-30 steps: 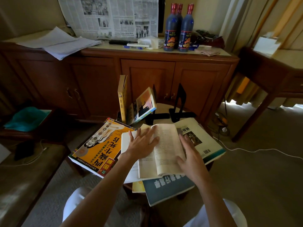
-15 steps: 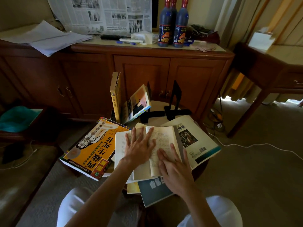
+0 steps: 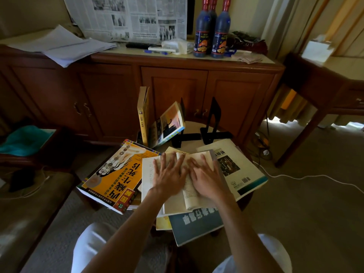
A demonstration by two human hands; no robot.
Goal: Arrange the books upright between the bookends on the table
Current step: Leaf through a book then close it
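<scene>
Head view: my left hand (image 3: 167, 177) and right hand (image 3: 206, 179) press flat, fingers straight, gripping nothing, on the open book (image 3: 189, 201) at the table's near edge, spine running away from me toward the bookends (image 3: 213, 123) at the far edge.

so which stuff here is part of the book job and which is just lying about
Job:
- open book under the left hand and right hand
- orange book
- upright yellow book
- black bookends

Lying about:
- newspaper
- sauce bottles
- loose papers
- teal cloth
</scene>
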